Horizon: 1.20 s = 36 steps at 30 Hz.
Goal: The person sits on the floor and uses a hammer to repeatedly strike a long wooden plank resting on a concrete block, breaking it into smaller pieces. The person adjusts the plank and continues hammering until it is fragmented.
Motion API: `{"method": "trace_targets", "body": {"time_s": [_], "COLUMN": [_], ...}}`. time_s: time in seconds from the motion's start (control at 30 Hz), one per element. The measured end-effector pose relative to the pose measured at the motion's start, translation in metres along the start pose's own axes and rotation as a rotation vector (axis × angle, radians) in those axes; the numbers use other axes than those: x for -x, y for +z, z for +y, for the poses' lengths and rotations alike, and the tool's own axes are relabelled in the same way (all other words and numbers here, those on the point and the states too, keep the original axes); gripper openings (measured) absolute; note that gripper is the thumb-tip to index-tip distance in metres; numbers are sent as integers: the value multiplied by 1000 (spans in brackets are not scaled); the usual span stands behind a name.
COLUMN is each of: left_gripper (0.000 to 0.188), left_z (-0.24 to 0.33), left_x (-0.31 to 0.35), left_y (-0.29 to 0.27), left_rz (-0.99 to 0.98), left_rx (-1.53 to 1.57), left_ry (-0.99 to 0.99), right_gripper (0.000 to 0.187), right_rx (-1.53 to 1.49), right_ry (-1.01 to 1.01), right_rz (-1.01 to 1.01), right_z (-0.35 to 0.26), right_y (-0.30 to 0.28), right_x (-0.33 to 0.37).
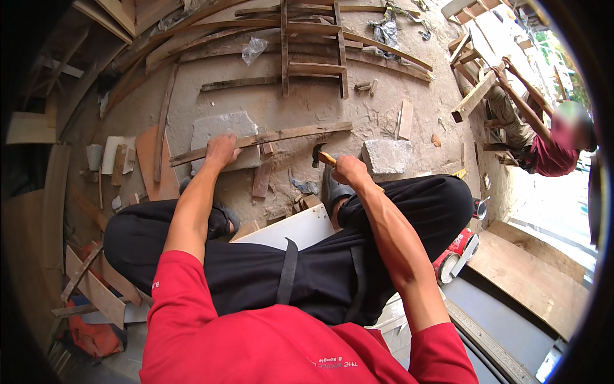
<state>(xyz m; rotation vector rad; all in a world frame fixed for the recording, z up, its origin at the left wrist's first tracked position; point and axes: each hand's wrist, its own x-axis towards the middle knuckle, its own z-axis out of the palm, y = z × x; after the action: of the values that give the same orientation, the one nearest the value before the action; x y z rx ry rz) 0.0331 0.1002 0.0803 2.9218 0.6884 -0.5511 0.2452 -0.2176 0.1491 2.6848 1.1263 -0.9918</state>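
My left hand (222, 151) is closed round a long, narrow wooden strip (294, 132) near its left part. Beneath the strip lies a flat grey stone slab (222, 128), and the strip's right end reaches out past it. In my right hand (351, 171) is a claw hammer (327, 158), gripped by its wooden handle. The hammer's dark head is just below the strip, apart from it. To the right of the hammer sits a second grey block (387, 156). Small wood offcuts (261, 179) lie between my feet and the slab.
A wooden ladder-like frame (314, 68) and long planks lie at the far side. Red cans (446, 265) stand by my right knee. At the right, another person (537, 121) holds a wooden beam (474, 97). Boards and scraps (96, 288) crowd the left.
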Motion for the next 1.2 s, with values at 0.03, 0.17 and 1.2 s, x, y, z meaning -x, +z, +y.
{"method": "trace_targets", "body": {"time_s": [0.03, 0.17, 1.2], "left_gripper": [50, 54, 49], "left_z": [-1, -2, 104], "left_x": [-1, 7, 47], "left_y": [-5, -32, -248], "left_rz": [-6, -35, -374], "left_rx": [-10, 113, -63], "left_ry": [22, 87, 12], "right_gripper": [24, 23, 48], "right_rx": [0, -58, -769], "right_ry": [-14, -23, 195], "right_rz": [1, 124, 410], "right_z": [0, -3, 33], "right_y": [0, 7, -64], "right_x": [-4, -9, 49]}}
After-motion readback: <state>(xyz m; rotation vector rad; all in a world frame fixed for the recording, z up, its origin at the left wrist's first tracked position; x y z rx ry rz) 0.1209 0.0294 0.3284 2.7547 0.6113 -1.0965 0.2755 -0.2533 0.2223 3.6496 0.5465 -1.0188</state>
